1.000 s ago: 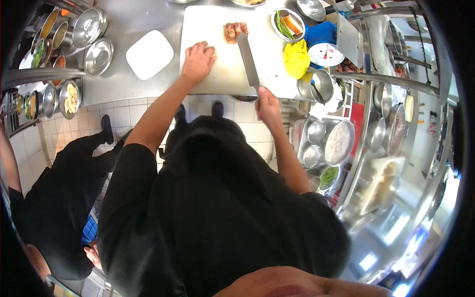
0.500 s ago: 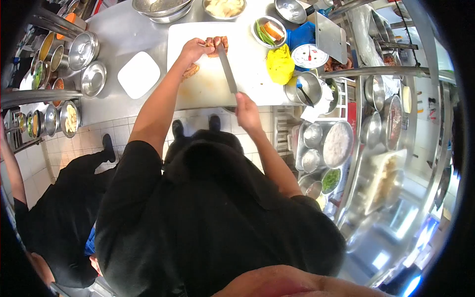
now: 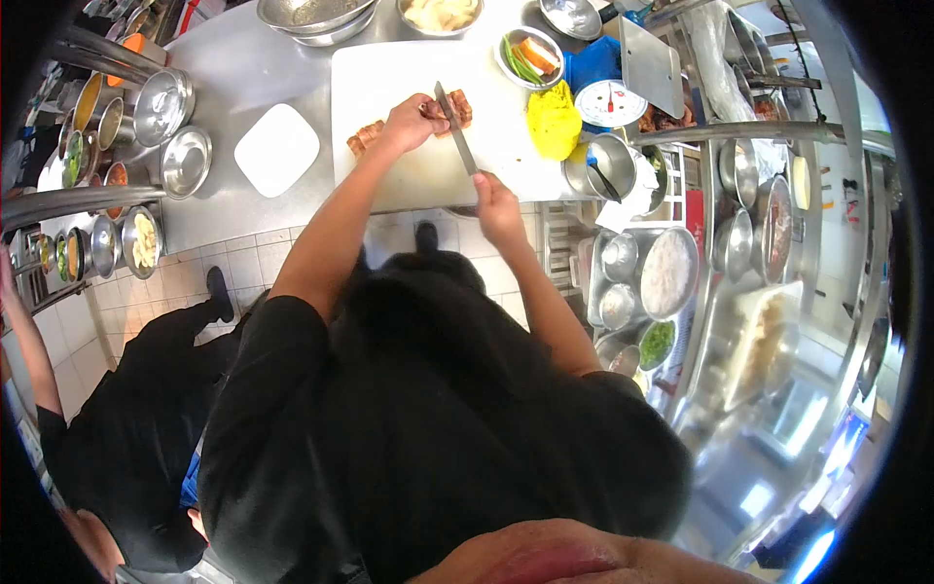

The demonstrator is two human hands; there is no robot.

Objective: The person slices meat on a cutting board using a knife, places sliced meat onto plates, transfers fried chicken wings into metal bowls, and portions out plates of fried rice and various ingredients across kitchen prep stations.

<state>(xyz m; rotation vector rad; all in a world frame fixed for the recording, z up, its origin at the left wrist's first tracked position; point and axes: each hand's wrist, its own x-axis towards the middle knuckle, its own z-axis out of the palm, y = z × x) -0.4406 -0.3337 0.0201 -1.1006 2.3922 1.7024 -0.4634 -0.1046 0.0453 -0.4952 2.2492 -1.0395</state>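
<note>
My right hand is wrapped round the handle of a kitchen knife, whose long blade points away over the white cutting board. My left hand has its fingers curled in on browned meat just left of the blade; they partly hide it. Meat shows on the blade's right side too. Another row of browned meat pieces lies on the board, left of my left hand.
A white square plate sits on the steel counter at left. Right of the board are a yellow bag, a dial scale, a bowl of vegetables and a steel pot. Another person in black is at left.
My left hand has moved right and nearer to me. The knife has shifted slightly right, and meat now lies on both sides of its blade. The view has shifted a little.
</note>
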